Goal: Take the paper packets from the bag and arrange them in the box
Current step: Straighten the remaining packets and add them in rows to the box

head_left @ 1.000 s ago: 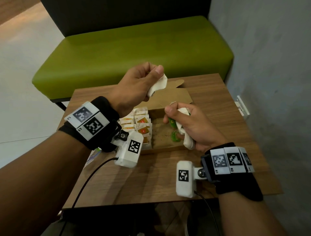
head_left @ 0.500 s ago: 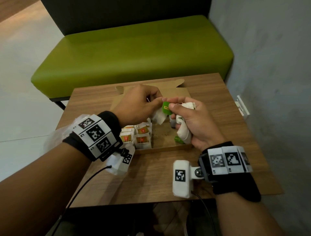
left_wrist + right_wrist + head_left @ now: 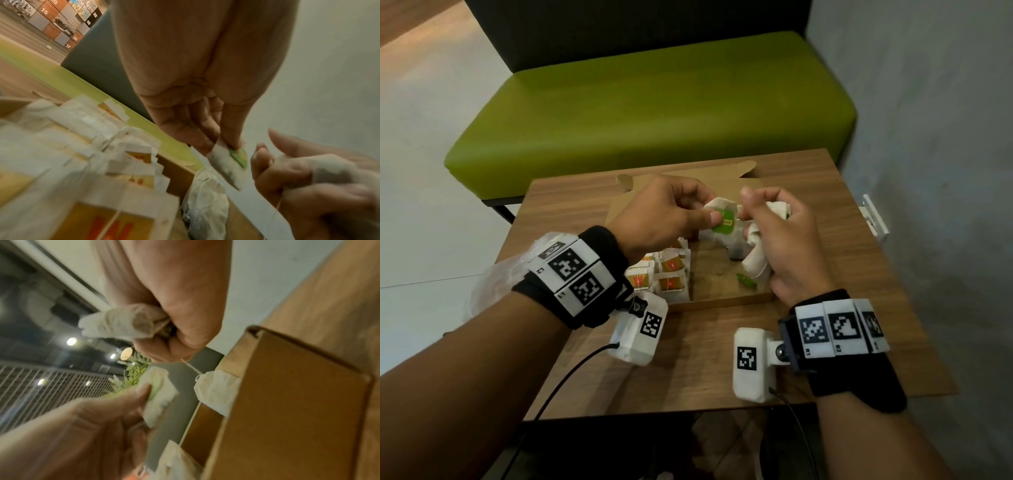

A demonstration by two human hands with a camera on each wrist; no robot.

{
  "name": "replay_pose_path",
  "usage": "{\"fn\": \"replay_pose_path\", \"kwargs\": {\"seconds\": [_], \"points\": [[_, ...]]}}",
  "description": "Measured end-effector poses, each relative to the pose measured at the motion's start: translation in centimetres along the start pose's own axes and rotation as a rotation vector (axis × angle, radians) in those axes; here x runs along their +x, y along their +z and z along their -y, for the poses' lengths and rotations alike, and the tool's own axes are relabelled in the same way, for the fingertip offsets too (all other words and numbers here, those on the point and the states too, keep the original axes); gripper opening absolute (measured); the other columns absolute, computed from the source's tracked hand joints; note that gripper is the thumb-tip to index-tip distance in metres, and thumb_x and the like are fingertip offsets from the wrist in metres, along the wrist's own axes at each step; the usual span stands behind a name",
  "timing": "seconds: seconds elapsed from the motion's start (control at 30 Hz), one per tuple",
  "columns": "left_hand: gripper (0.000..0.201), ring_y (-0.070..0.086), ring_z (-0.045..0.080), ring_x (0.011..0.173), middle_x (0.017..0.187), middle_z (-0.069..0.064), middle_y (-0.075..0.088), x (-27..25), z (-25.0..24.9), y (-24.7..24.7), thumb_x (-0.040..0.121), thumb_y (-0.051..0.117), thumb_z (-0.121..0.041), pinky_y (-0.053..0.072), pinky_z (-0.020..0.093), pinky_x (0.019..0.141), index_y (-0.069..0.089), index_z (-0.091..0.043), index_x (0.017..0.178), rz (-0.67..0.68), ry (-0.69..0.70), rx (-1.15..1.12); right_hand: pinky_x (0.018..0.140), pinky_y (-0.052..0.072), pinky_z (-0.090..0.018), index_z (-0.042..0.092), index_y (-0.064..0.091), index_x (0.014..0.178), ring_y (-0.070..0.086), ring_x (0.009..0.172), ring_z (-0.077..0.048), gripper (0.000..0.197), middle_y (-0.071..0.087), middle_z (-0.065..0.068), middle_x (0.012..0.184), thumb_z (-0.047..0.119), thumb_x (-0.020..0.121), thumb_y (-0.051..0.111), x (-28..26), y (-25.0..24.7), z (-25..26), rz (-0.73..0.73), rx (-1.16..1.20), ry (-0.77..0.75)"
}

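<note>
Since these paper packets feel light, soft and easily torn, I judge the flat edges the safest hold. My left hand (image 3: pixel 661 212) pinches a green-tagged packet (image 3: pixel 722 222) above the box (image 3: pixel 722 301), just beside my right hand (image 3: pixel 784 240), which is fisted around a bunch of packets (image 3: pixel 756 267).

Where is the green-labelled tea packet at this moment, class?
In the head view the green-labelled packet is held up above the open cardboard box, pinched by the left hand, just left of the right hand that grips a bunch of white packets.
</note>
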State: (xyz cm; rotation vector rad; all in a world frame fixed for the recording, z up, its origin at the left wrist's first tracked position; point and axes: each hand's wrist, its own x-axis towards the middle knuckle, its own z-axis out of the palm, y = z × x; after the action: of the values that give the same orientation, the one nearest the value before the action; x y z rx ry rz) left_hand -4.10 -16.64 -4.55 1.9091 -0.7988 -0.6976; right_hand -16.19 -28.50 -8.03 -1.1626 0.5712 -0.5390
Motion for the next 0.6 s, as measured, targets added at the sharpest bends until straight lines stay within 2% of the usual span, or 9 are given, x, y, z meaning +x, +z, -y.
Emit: {"fn": "replay_pose_path", "kwargs": {"seconds": [0.1,0.2,0.27,0.4,0.43,0.5,0.6], "points": [[0.008,0.061,0.006,0.057,0.074,0.001,0.068,0.6,0.4,0.9,0.085,0.075,-0.008,0.051,0.019,0.051,0.069,-0.012,0.089,-0.032,-0.068,0.077,0.035,0.038,-0.018,0.013,0.055,0.091,0.048,0.044,-0.004,0.022,0.057,-0.001,0.073,0.032,0.1,0.06,0.0,-0.5,0.8,0.007,0.206,0.08],[0.01,0.066,0.011,0.064,0.076,0.002,0.067,1.2,0.9,2.2,0.086,0.074,-0.009,0.056,0.024,0.057,0.067,-0.014,0.086,0.024,-0.109,0.169,0.031,0.035,-0.016,0.007,0.052,0.097,0.049,0.038,-0.003,0.027,0.052,-0.003,0.072,0.034,0.103,0.052,-0.2,-0.7,1.2,0.021,0.282,0.136],[0.009,0.067,0.014,0.067,0.077,0.002,0.069,1.6,1.0,3.0,0.085,0.076,-0.012,0.058,0.027,0.059,0.068,-0.016,0.085,0.031,-0.122,0.249,0.031,0.033,-0.015,0.009,0.054,0.093,0.048,0.038,-0.003,0.03,0.053,-0.002,0.073,0.037,0.103,0.051,-0.1,-0.9,0.9,0.045,0.245,0.176],[0.013,0.061,0.01,0.071,0.078,-0.007,0.066,2.1,1.0,3.8,0.081,0.08,-0.025,0.043,0.02,0.055,0.068,-0.024,0.086,-0.017,-0.087,0.484,0.031,0.028,-0.014,0.014,0.057,0.087,0.041,0.041,-0.002,0.033,0.055,0.001,0.074,0.043,0.101,0.052,0.3,-1.3,0.6,0.108,0.212,0.253],[0.014,0.06,0.01,0.072,0.079,-0.007,0.065,2.2,1.1,3.9,0.08,0.081,-0.025,0.043,0.021,0.055,0.068,-0.023,0.087,-0.027,-0.083,0.495,0.03,0.028,-0.014,0.014,0.056,0.087,0.04,0.039,-0.002,0.034,0.054,0.0,0.074,0.044,0.101,0.051,0.3,-1.3,0.7,0.13,0.241,0.263],[0.015,0.064,0.015,0.074,0.081,-0.003,0.067,2.3,1.2,4.0,0.08,0.081,-0.022,0.051,0.025,0.06,0.069,-0.019,0.088,-0.036,-0.086,0.476,0.028,0.027,-0.013,0.013,0.055,0.085,0.039,0.037,-0.002,0.037,0.053,0.0,0.073,0.046,0.101,0.049,0.2,-1.4,1.1,0.17,0.312,0.271],[0.014,0.071,0.021,0.077,0.083,0.004,0.072,2.3,1.3,4.2,0.079,0.081,-0.017,0.061,0.037,0.072,0.071,-0.014,0.088,-0.053,-0.106,0.403,0.027,0.026,-0.012,0.014,0.054,0.084,0.039,0.036,-0.002,0.04,0.051,0.0,0.071,0.049,0.102,0.046,0.1,-1.5,1.3,0.221,0.396,0.291]]}}
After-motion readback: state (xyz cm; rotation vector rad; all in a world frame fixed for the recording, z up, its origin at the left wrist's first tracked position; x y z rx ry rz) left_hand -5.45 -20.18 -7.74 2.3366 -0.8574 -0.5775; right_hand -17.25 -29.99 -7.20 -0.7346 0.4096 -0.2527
